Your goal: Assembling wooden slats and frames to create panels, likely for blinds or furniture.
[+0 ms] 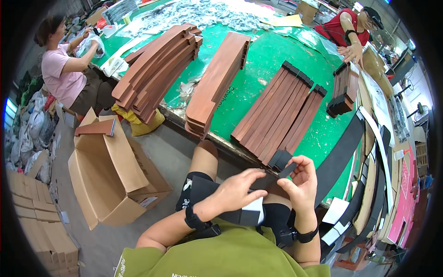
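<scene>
My right hand (300, 182) pinches a small flat black strip (288, 170) between thumb and fingers, over the table's near edge. Beside it, my left hand (237, 191) has its fingers stretched out and thumb apart, above my lap. Under my left hand lies a black sheet with a white part (247, 215). Just beyond my hands is a row of reddish-brown wooden slats (272, 117), with black pieces along their far ends. Several black pieces (280, 159) also sit at the near end of the slats, close to my right fingertips.
Stacks of curved brown slats (159, 69) and a second stack (217, 83) lie on the green table (295, 51). A capped bundle (344, 90) is near a co-worker in red (339, 30). An open carton (108, 177) stands left; another person (64, 69) handles a plastic bag.
</scene>
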